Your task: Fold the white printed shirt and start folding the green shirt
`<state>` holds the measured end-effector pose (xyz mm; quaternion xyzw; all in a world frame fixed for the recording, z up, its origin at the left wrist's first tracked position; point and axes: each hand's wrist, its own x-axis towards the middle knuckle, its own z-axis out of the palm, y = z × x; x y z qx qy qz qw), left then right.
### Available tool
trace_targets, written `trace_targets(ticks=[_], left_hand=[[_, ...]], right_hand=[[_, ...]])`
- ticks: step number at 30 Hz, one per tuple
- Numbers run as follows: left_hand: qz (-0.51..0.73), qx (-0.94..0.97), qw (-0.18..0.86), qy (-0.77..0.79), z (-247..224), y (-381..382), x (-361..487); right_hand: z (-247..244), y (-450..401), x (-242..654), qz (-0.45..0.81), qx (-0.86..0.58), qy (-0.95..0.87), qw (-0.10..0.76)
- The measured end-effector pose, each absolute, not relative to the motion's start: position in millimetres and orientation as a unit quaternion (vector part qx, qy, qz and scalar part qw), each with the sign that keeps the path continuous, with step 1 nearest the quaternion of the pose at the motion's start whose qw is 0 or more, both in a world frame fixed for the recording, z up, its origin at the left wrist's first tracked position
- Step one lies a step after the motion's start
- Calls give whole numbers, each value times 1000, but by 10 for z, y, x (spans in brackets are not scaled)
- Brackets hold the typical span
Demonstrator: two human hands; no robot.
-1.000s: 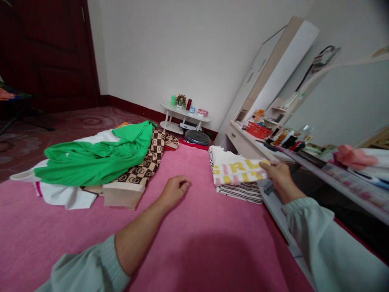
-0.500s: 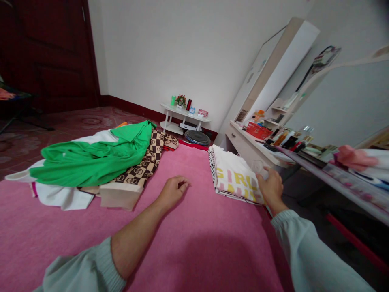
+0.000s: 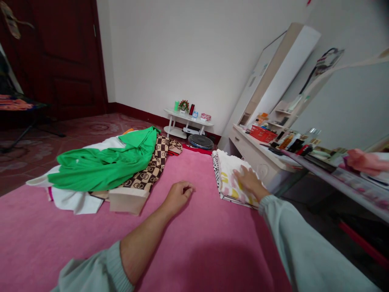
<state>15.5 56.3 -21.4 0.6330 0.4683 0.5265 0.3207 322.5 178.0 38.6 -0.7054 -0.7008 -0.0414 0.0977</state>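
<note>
My right hand lies flat on a folded white T-shirt, fingers spread and covering part of its yellow and pink print. Beneath that shirt is folded cloth with a black-and-white pattern. Resting over the pink bed cover, my left hand is empty, its fingers loosely bent and the thumb a little apart. Left of it is a loose heap: a green garment over brown checked clothing and white clothing.
Along the right stands a white dressing table with a red basket, bottles and a mirror. A small white table is against the far wall, beside a round dark object. A folding chair stands at left.
My right hand has moved from the folded T-shirt's right edge onto its top, its fingers now spread. My left hand stays nearly still. The view has shifted slightly.
</note>
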Motion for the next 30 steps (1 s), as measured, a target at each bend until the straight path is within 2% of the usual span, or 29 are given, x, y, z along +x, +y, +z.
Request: trace_targets(ticks=[8,10,12,15,19,22,25,30], left_hand=[[547,615,343,452,-198,551,167],[539,624,340,452,-198,550,169],[516,648,313,465,-189,542,175],[479,685,262,482,-153,482,189],[429,736,225,473,-96,247,217],[352,781,149,495,-74,-11,249],[284,789,81,538,-71,-229,279],[247,784,52,567,-88,-342,297]], right_hand=[[248,1551,2937,23,-732,-679,42],[283,1443,2749,1,-745,-664,72],[266,1256,2490,-29,-732,-666,137],[101,879,2056,-43,-657,-720,218],[-151,411,1643,-2,-601,-765,233],[-197,208,1540,22,-590,-770,242],[-177,139,1556,36,-566,-778,270],[-222,156,1659,70,-515,-793,319]])
